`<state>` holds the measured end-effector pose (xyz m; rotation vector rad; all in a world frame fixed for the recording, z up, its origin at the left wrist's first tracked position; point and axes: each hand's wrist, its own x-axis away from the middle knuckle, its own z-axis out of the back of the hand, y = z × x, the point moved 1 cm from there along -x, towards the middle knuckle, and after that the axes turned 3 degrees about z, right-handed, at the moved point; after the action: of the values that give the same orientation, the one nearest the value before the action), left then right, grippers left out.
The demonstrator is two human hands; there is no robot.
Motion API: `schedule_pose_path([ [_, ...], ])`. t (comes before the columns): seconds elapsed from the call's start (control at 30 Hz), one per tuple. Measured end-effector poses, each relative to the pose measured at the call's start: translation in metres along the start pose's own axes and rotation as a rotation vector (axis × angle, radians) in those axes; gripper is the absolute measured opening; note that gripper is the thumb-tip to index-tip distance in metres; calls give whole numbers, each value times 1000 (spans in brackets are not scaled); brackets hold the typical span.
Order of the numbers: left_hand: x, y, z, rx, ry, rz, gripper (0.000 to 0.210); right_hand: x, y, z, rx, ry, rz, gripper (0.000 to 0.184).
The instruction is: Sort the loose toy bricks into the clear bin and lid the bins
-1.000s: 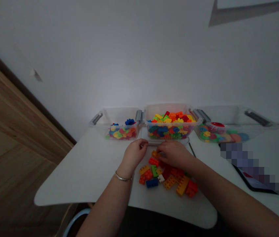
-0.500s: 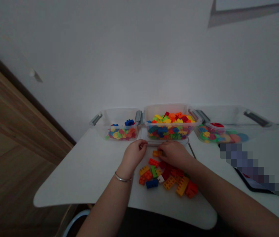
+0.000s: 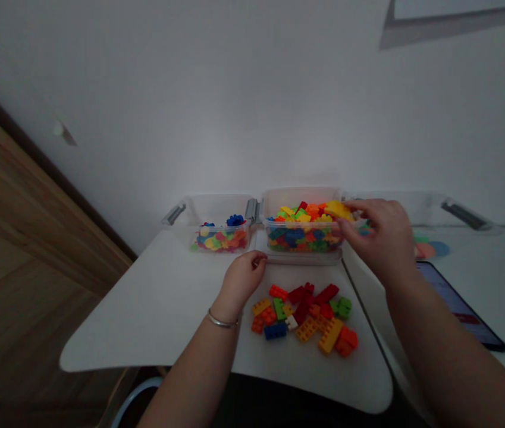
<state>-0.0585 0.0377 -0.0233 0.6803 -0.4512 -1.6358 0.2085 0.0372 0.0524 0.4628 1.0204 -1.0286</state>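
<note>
Fingers of right hand pinch yellow plastic brick at right rim of clear plastic middle box. Left hand curled near box's front; cannot tell if gripping anything. Brick likely light, rigid, hard to break; best held by opposite sides. Middle box heaped with multicoloured plastic bricks; clear plastic left box, mixed coloured pieces; clear plastic right box, half-hidden, coloured discs.

Three clear plastic bins; one smartphone; two hands; one bangle; one held yellow brick; one blue brick; one white brick; roughly twenty loose bricks altogether, overlaps and dim light blurring the count.
</note>
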Motion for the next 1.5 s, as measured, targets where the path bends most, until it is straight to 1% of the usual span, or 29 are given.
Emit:
schedule_pose_path([
  [0.07, 0, -1, 0, -6, -2, 4, 21, -1, 13, 2, 57, 51, -90, 25],
  [0.13, -1, -1, -1, -15, -2, 4, 21, 1, 25, 0, 94, 60, -148, 24],
  [0.23, -1, -2, -2, -23, -6, 0, 21, 5, 37, -9, 142, 6, -181, 22],
  [0.37, 0, -1, -1, -16, -13, 9, 21, 9, 45, -18, 189, -37, -180, 22],
  [0.5, 0, 0, -1, -19, -24, 22, 21, 6, 43, -13, 191, -50, -190, 24],
  [0.63, 0, -1, -2, -22, -43, 32, 23, -3, 30, 4, 141, -111, -147, 26],
  [0.77, 0, 0, -2, -30, -57, 40, 24, -9, 14, 17, 55, -115, -123, 24],
  [0.8, 0, 0, -2, -30, -62, 40, 24, -9, 10, 18, 21, -147, -123, 24],
  [0.83, 0, 0, -2, -31, -66, 39, 24, -9, 6, 17, -23, -211, -114, 25],
  [0.87, 0, 0, -2, -35, -68, 38, 24, -8, 1, 15, -74, -309, -90, 25],
  [0.9, 0, 0, -2, -39, -70, 38, 24, -7, -3, 12, -126, -434, -54, 25],
  [1.0, 0, 1, -2, -44, -79, 36, 24, 1, -16, -1, -229, -851, 47, 22],
  [1.03, 0, 1, -2, -45, -83, 35, 24, 4, -19, -5, -238, -966, 64, 22],
  [1.1, 0, 2, -1, -44, -90, 29, 24, 11, -25, -14, -235, -1133, 76, 23],
  [1.17, 1, 3, -1, -46, -95, 24, 24, 17, -30, -21, -216, -1254, 86, 27],
  [1.23, 1, 3, 0, -51, -99, 24, 24, 21, -34, -25, -186, -1341, 80, 30],
  [1.3, 1, 3, 0, -54, -99, 28, 24, 21, -37, -27, -145, -1373, 69, 31],
  [1.4, 1, 3, -1, -57, -99, 28, 25, 20, -42, -27, -91, -1352, 61, 30],
  [1.5, 1, 2, -1, -61, -103, 26, 25, 22, -42, -28, -85, -1308, 76, 27],
])
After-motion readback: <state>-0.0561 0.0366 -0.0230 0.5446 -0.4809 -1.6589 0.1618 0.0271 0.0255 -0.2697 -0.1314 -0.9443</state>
